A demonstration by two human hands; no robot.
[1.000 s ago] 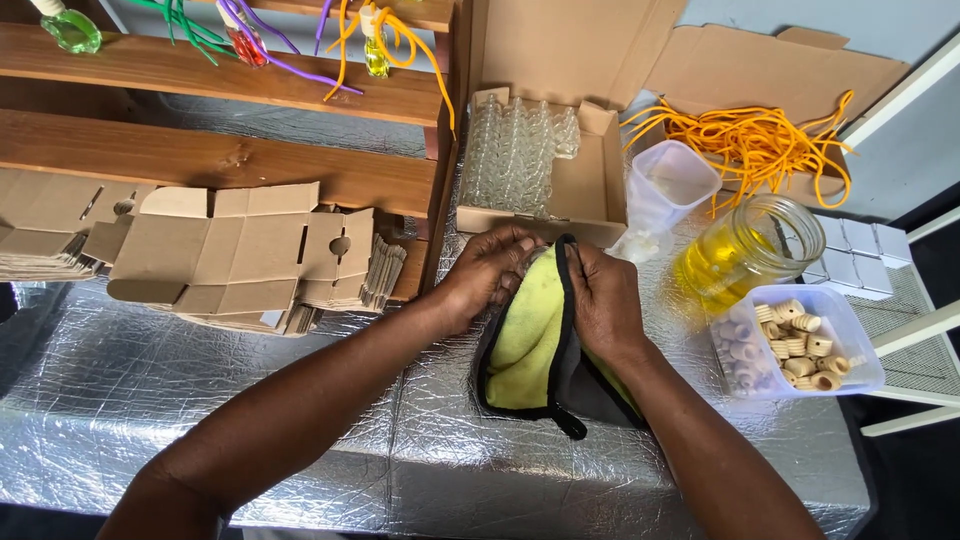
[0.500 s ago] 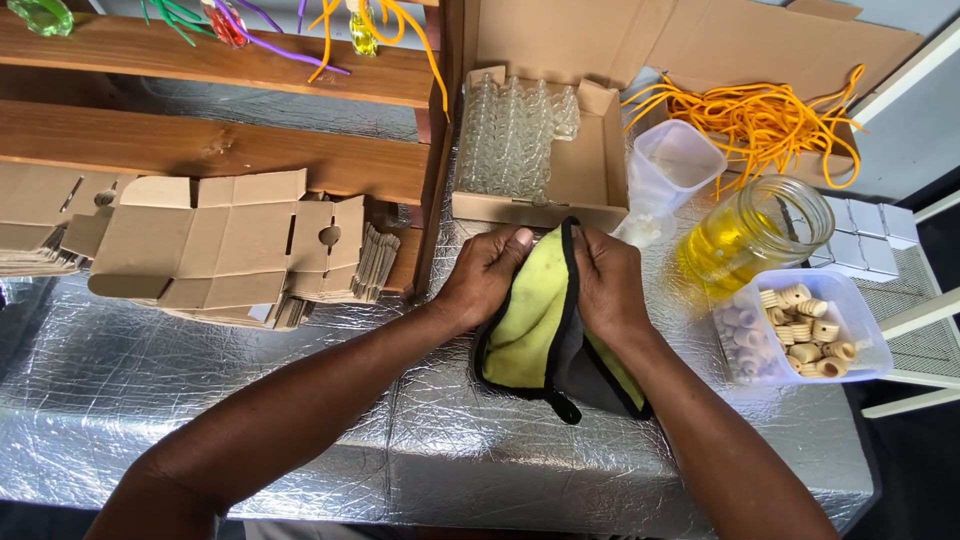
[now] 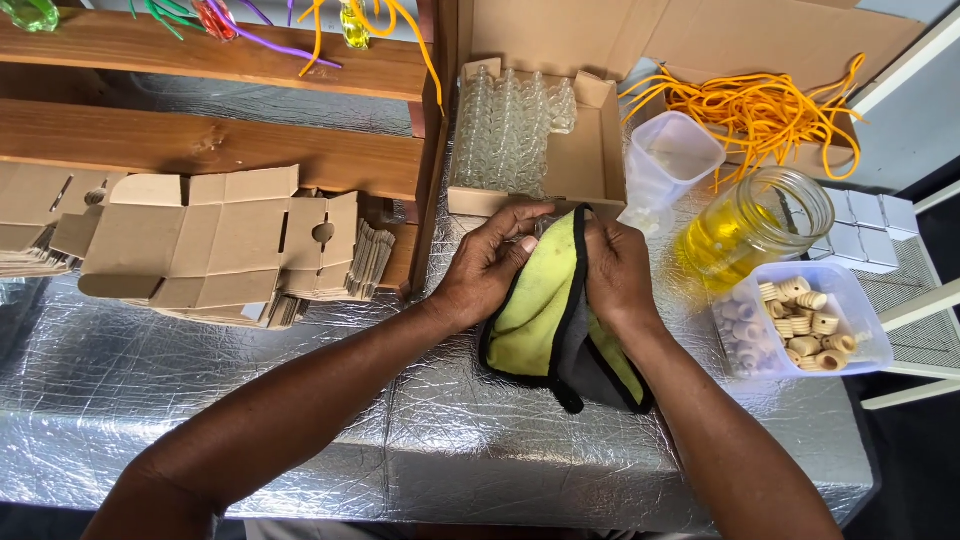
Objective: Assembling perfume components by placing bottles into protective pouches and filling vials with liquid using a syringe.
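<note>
Two bare hands meet over a cloth at the middle of a foil-covered bench. The left hand [image 3: 492, 262] has its fingers curled and pinched onto the cloth's [image 3: 538, 310] upper left edge; the right hand [image 3: 617, 268] presses and grips the upper right part, fingers bent inward. Both are closed on the cloth; whether something small sits wrapped inside it cannot be told. The cloth is yellow-green on its face with a black border and a dark grey underside, lying folded beneath and between the hands, its lower corners trailing toward the bench's front edge. To work the cloth well, it seems best to keep both thumbs bearing on the fabric, hold the fold snug, and keep the elbows clear of the glassware nearby. Just beyond the hands, toward the back edge, is a shallow cardboard tray [image 3: 592, 150] of small clear glass vials [image 3: 505, 130]. To the right of the hands stand an empty plastic tub [image 3: 672, 155], a glass jar [image 3: 752, 222] of yellow liquid, and a tub of wooden beads [image 3: 805, 320] near the right edge. Orange cords [image 3: 765, 112] lie at the back right corner. Flat cardboard blanks [image 3: 215, 240] are stacked to the left, before a wooden shelf [image 3: 200, 150].
</note>
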